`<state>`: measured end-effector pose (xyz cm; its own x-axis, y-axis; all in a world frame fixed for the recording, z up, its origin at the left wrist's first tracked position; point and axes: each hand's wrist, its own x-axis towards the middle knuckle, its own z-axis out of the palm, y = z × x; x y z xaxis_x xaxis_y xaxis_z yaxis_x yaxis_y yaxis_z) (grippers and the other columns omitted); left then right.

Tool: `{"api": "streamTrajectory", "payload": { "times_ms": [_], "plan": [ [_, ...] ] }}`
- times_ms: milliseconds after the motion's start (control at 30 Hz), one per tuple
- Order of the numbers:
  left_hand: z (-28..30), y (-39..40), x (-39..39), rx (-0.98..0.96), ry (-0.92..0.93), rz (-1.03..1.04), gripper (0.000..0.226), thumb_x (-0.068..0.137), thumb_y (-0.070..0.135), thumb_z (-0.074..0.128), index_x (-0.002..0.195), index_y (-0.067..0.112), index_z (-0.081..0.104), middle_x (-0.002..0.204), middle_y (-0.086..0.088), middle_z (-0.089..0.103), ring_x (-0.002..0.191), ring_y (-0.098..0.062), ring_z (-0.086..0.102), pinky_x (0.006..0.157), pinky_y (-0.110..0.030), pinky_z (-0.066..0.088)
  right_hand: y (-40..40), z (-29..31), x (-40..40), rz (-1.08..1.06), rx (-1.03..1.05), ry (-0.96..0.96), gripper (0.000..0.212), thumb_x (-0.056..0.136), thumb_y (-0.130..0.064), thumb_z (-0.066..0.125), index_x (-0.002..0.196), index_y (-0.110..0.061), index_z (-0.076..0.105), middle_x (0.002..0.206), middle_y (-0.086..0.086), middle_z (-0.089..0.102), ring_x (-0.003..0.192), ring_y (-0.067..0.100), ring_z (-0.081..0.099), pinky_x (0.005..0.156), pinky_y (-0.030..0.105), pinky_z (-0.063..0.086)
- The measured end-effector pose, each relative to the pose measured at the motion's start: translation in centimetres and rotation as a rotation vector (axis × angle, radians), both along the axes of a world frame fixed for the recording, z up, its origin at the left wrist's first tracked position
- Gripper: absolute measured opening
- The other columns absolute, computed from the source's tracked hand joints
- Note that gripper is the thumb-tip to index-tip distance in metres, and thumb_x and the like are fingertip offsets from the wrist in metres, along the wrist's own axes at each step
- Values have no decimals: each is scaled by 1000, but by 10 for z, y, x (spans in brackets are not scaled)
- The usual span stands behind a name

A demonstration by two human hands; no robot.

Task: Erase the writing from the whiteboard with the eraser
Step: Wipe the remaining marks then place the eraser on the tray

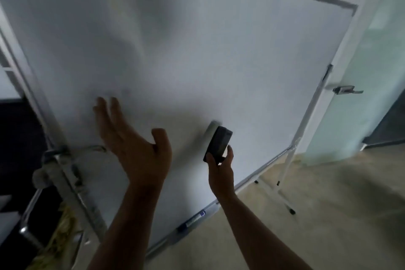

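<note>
Two bare forearms reach up from the bottom edge toward a large white whiteboard (197,55) on a metal stand. On the right, the right hand (220,169) pinches the lower end of a dark rectangular block eraser (218,146) between thumb and fingertips; the eraser tilts up and to the left, its upper end at the board surface (whether its pad actually touches cannot be told through the blur). On the left, the left hand (133,140) is spread open, fingers straight and thumb out, held in front of the lower left part of the board and gripping nothing; contact between its fingertips and the board is not clear.

Below the hands, along the board's bottom ledge, a blue-capped marker pen (192,220) lies on its side, between the two forearms in the head view. Just right of it the thin white legs of the stand (282,184) rest on a beige floor (328,215).

No writing can be made out on the board's face, only soft shadows. Further back on the right, a frosted pale-green glass door (372,72) carries a metal lever handle (346,89). At the left edge, a metal frame with a round knob (40,176) runs beside the board.
</note>
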<state>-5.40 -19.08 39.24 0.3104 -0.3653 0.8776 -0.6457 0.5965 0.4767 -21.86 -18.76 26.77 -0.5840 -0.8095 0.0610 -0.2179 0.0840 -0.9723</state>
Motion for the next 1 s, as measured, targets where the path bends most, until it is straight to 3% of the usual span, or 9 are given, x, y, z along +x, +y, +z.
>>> {"api": "streamTrajectory", "payload": {
  "times_ms": [133,233,367,533,700,833,1000],
  "plan": [
    [-56,20,-51,274,-90,-190,65,77,17,49,139,1,39,145,-18,36,134,-32,33,107,-34,32,27,-66,-37,5,171,-121,42,92,-34,59,126,-21,37,103,5,66,82,22,65,69,33,50],
    [-116,32,-65,522,-173,-246,54,79,19,46,132,7,48,134,-10,46,125,-25,43,100,-33,39,51,-119,-45,142,342,-21,37,93,-35,61,121,-18,44,103,4,64,78,17,60,61,27,46],
    [-186,47,-57,872,-246,-240,40,87,11,57,127,13,54,127,-4,53,117,-20,51,91,-26,40,76,-169,-33,381,459,116,39,91,-35,64,124,-23,46,100,-6,60,76,8,59,55,17,42],
    [-255,61,-27,1234,-162,-226,36,93,26,56,128,17,55,125,-2,54,113,-20,57,90,-36,51,70,-204,-12,611,560,379,39,92,-34,58,127,-23,47,115,3,52,92,20,59,65,23,42],
    [-306,70,-3,1575,-107,-201,47,97,33,49,141,19,43,140,-4,45,124,-20,49,99,-31,42,55,-230,7,785,617,568,47,96,-28,52,141,-27,40,126,8,45,104,30,59,81,35,50],
    [-329,65,7,1747,0,-288,54,98,26,49,148,17,30,144,-9,40,127,-22,48,100,-30,40,38,-243,20,831,631,652,51,96,-20,51,145,-25,38,128,10,40,103,37,59,84,42,50],
    [-345,43,15,1805,168,-312,51,96,19,49,145,15,36,137,-5,48,111,-19,56,79,-25,43,13,-258,32,841,643,644,56,93,-9,50,145,-24,39,133,10,42,113,34,55,88,38,48]
  ]
}}
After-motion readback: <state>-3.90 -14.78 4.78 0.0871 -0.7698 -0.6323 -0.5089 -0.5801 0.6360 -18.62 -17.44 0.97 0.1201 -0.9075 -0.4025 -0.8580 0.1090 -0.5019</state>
